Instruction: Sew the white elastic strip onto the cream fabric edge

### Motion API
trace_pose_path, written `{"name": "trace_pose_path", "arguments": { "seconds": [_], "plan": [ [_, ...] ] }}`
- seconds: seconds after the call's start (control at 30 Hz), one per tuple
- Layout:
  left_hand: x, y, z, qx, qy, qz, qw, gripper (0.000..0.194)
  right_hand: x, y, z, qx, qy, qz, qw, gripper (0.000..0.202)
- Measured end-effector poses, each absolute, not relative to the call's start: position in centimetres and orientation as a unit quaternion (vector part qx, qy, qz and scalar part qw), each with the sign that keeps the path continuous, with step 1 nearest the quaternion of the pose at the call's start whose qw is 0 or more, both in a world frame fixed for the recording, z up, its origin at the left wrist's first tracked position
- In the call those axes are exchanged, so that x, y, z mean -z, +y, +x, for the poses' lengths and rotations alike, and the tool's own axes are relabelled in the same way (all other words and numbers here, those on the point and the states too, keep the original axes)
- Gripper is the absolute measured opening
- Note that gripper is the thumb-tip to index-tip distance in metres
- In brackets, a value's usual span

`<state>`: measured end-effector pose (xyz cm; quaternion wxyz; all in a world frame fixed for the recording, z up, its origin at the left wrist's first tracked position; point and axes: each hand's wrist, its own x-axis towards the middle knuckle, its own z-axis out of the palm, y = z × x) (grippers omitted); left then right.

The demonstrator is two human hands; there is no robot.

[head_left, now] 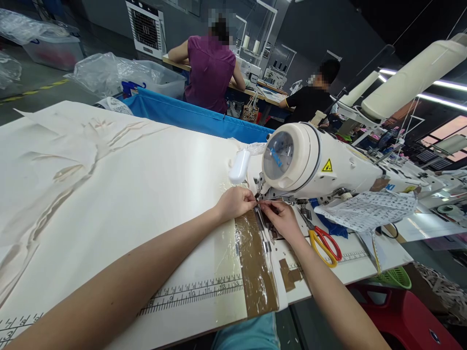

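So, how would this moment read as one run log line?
left hand: near sewing machine | right hand: close beside left hand | anything held: too small to tell | scissors: right of right hand

Tube lights (448,86) upper right — tape (257,272) glares.

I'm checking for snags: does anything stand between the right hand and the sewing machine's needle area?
Nothing visible does: the right hand is at the needle area, fingertips close to the left hand. The scissors lie aside, right of the right wrist.
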<state>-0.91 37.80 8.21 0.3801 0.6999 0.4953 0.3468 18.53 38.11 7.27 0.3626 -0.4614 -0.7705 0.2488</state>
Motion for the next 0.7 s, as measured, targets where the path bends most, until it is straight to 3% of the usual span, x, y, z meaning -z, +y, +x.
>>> {"name": "trace_pose_path", "arguments": {
  "seconds": [0.7],
  "plan": [
    [-8.04, 37.78, -0.98, -0.353, 0.487, 0.703, 0.380, 0.015, -7.02, 38.16, 18.55, -0.254, -0.766, -0.464, 0.365, 0.020]
  ]
}}
